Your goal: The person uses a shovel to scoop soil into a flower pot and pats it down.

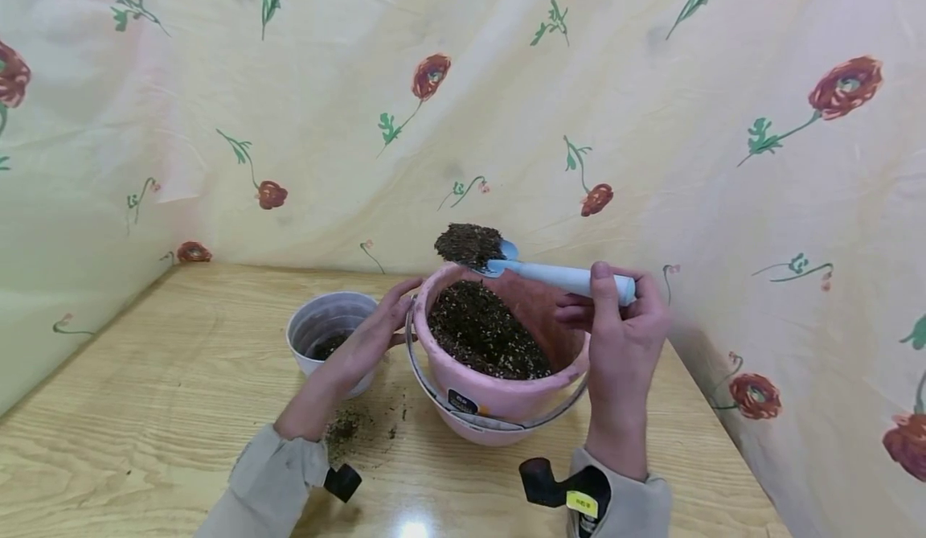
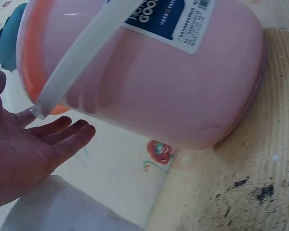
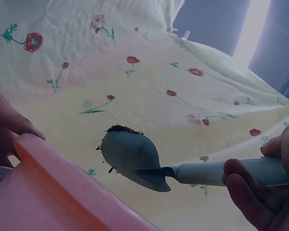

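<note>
My right hand (image 1: 628, 325) grips the light blue handle of a trowel (image 1: 553, 277), its blade heaped with dark soil (image 1: 469, 245). The trowel is held above the back rim of a pink bucket (image 1: 499, 401), with the underside of its blade showing in the right wrist view. Inside the bucket, dark speckled soil (image 1: 486, 330) slopes against the wall. At the bucket's left rim, my left hand (image 1: 378, 327) touches the side with its fingers extended, near the end of the bail handle (image 2: 82, 53).
A white pot (image 1: 304, 353) with some soil in it stands left of the bucket, partly behind my left forearm. Crumbs of spilled soil (image 1: 343, 427) lie on the wooden table (image 1: 145, 393). Flowered cloth (image 1: 325, 120) hangs behind and along both sides.
</note>
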Available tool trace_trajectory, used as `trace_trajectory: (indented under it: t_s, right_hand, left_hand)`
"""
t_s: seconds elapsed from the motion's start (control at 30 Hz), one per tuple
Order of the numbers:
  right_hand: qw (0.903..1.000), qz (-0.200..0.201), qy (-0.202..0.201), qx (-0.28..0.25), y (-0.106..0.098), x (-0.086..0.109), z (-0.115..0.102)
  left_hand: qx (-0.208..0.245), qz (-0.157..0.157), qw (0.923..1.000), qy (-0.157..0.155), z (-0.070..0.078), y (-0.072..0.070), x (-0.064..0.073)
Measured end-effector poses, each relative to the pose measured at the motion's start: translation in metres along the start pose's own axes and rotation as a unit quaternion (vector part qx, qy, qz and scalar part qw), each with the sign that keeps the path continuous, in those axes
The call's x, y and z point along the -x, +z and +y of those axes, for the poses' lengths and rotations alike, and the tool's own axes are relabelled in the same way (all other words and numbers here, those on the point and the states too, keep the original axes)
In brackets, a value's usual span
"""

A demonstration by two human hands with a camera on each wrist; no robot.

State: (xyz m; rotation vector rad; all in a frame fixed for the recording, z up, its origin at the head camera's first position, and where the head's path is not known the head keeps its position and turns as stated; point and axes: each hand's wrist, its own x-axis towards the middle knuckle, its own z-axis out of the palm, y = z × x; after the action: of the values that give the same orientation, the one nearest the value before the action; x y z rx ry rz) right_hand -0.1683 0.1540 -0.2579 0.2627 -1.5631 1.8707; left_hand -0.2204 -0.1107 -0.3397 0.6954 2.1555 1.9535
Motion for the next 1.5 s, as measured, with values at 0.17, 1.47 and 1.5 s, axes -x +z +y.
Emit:
trace_trajectory:
  t_s: [0.17,1.47,1.5]
  right_hand:
    - [0.9996,-0.022,-0.007,-0.016,0.012,0.004,0.002]
    - [0.9904,-0.135,0.011,-0.027,0.094,0.055,0.023]
    - [0.99,-0.138,0.019,-0.025,0.095,0.056,0.023]
  left_hand:
    - [0.015,0.007,0.9997,0.019,0.007,-0.008,0.003]
    - [-0.019,0.166,0.9851,0.042,0.026,-0.078,0.033]
    - [-0.024,0.167,0.9849,0.04,0.025,-0.078,0.033]
